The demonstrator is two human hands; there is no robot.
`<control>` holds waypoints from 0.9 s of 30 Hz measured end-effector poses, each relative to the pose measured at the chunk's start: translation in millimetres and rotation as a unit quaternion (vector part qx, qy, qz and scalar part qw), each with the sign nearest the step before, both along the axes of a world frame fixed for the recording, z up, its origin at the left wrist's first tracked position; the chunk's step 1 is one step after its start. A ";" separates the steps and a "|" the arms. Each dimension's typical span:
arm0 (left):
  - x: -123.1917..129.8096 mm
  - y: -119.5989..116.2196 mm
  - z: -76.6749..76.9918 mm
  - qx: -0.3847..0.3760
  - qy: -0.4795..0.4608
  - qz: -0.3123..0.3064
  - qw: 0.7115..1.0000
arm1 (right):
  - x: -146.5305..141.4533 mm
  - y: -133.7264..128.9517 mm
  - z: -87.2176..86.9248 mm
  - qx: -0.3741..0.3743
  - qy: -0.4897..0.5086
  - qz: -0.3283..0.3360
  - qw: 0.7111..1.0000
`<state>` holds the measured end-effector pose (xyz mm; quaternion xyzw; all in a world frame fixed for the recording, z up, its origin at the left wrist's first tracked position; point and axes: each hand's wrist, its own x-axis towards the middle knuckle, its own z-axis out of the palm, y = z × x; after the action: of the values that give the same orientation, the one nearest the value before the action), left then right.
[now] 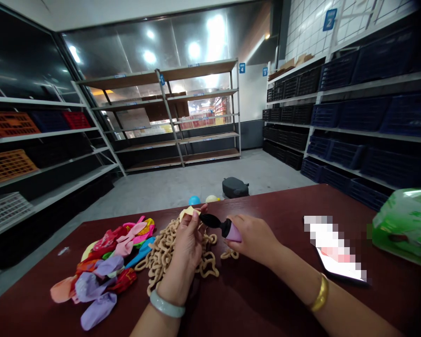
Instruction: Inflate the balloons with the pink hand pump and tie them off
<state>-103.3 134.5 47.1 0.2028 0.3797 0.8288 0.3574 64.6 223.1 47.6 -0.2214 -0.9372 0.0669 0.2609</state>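
Observation:
My right hand (247, 236) is wrapped round what looks like a balloon pump (235, 231) with a lilac body and a black tapered nozzle. The nozzle points left, towards my left hand (191, 234). Between the thumb and fingers of that hand is a pale yellow balloon (189, 213), its neck close to the nozzle tip; whether it is fitted on is hidden by my fingers. Under and beside my left hand lies a heap of tan loops (163, 250). Left of the heap, limp balloons (94, 276) in several colours are piled up.
On the dark red table (266, 299), a phone (337, 252) lies right, near a green plastic bag (403, 227). Beyond the far edge show a blue ball-like thing (194, 200) and a dark grey bag (235, 187) on the floor. Shelves (203, 138) with crates (358, 112) line the room.

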 end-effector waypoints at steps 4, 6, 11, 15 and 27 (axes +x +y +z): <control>2.2 1.0 1.2 -0.002 0.019 0.035 0.999 | -0.4 -1.0 -1.1 -0.003 -0.005 0.009 1.000; 4.1 1.2 1.5 0.008 0.026 0.030 0.999 | -0.5 -1.1 -0.6 -0.002 -0.001 0.009 1.000; 5.1 1.8 -0.1 0.035 0.030 0.006 0.999 | -0.4 1.3 0.9 -0.006 0.013 0.000 1.000; 0.4 3.1 -3.8 0.017 0.060 0.026 0.998 | 0.6 4.6 0.5 -0.014 0.013 0.008 1.000; 19.5 -1.4 3.5 -0.074 0.115 0.002 0.991 | 2.6 9.3 -0.7 -0.009 0.014 0.013 1.000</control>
<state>-83.9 133.1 50.7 0.2689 0.4785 0.7704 0.3243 67.2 232.3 46.9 -0.2111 -0.9355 0.0822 0.2710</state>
